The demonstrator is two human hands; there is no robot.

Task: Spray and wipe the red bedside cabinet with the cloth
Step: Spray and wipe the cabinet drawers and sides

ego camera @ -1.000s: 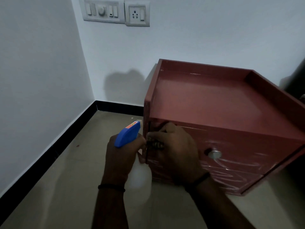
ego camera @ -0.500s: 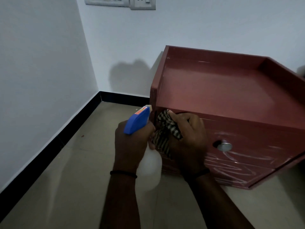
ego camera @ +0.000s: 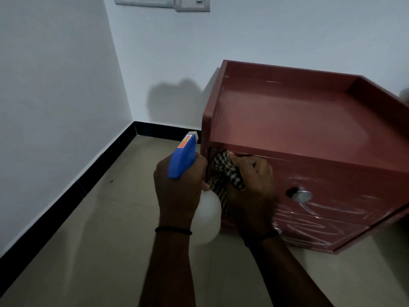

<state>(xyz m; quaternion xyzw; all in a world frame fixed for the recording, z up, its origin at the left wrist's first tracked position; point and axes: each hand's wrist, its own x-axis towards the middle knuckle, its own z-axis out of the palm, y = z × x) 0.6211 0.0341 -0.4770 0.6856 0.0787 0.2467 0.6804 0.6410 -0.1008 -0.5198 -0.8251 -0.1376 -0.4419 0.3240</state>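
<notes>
The red bedside cabinet (ego camera: 298,120) stands on the floor against the back wall, its drawer front streaked with white marks around a round metal knob (ego camera: 302,196). My right hand (ego camera: 250,185) grips a bunched checked cloth (ego camera: 223,171) and presses it against the drawer front's top left corner. My left hand (ego camera: 179,187) holds a spray bottle, its blue head (ego camera: 182,159) pointing up and away beside the cabinet's left edge. The white bottle body (ego camera: 208,218) hangs below that hand.
A white side wall with a black skirting (ego camera: 73,196) runs along the left. Beige floor tiles (ego camera: 88,251) lie in front. A switch and socket plate (ego camera: 192,3) sits high on the back wall.
My right hand slid the cloth up the drawer's left edge to its top corner, and more of the cloth shows. The view shifted, so the cabinet sits further right.
</notes>
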